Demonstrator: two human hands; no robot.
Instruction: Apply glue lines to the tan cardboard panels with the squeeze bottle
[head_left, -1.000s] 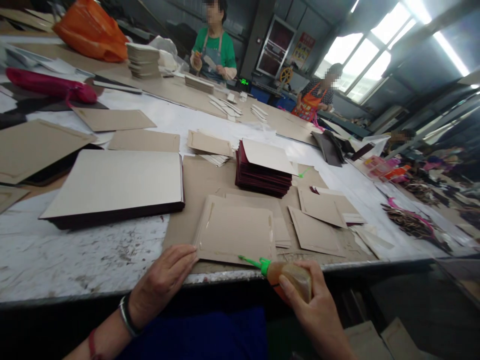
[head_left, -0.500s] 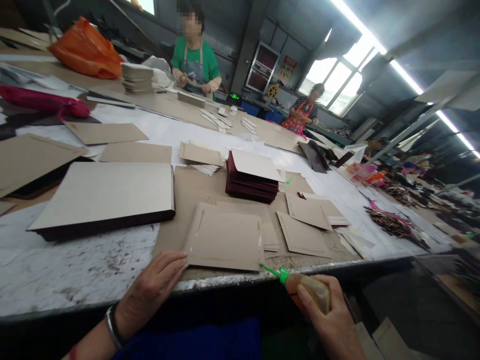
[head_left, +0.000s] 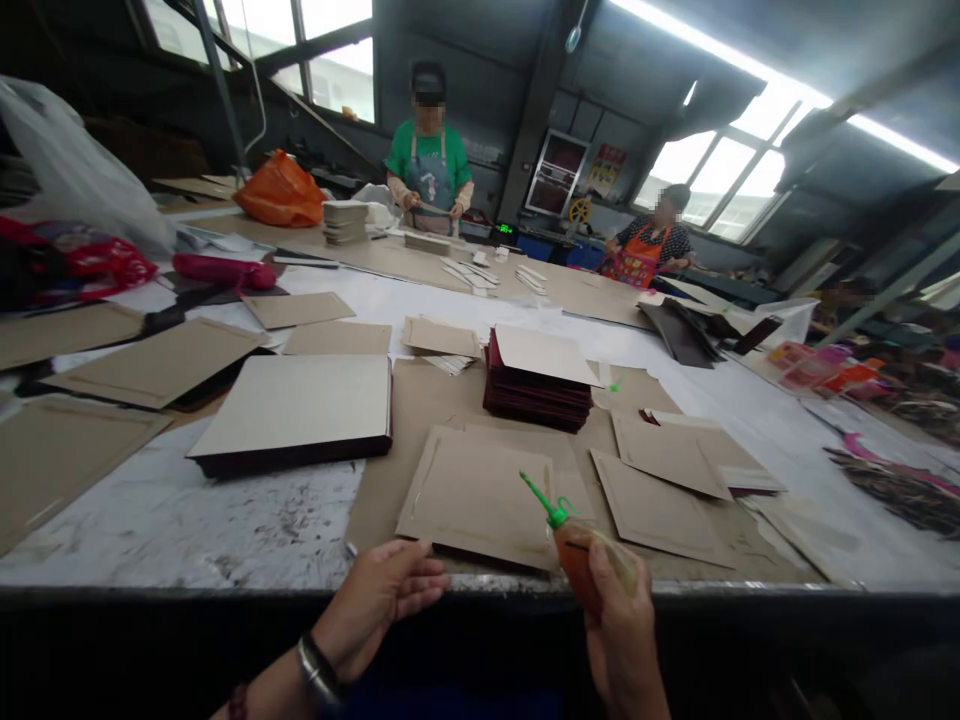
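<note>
The person's right hand (head_left: 621, 600) was closed around a squeeze bottle (head_left: 577, 572) of amber-coloured contents, the thumb and fingers wrapped about its body. The bottle leaned to the left, and its green nozzle (head_left: 537, 494) pointed up and away from the person, over the right part of a tan board (head_left: 480, 495). Whether the tip touched the board could not be told.

The left hand (head_left: 386, 600) was partly open, its fingers loosely bent and held together, gripping nothing. It lay at the near left corner of the board; the picture did not settle whether the fingertips touched the edge. A silver-coloured bangle (head_left: 319, 672) circled that wrist.

The board lay flat at the near edge of the table (head_left: 277, 520), in front of the person, with brownish lines along its left and right sides. Just beyond it stood a stack with dark red edges (head_left: 540, 395) and a pale top. To the left sat a wider pale-topped stack (head_left: 300, 410), and to the right two overlapping tan boards (head_left: 664, 510).

Farther back on the table lay a pink pouch (head_left: 225, 271) and an orange bag (head_left: 281, 190). Across the table, a co-worker in a green top (head_left: 427, 170) held a thin pale strip in both hands.
</note>
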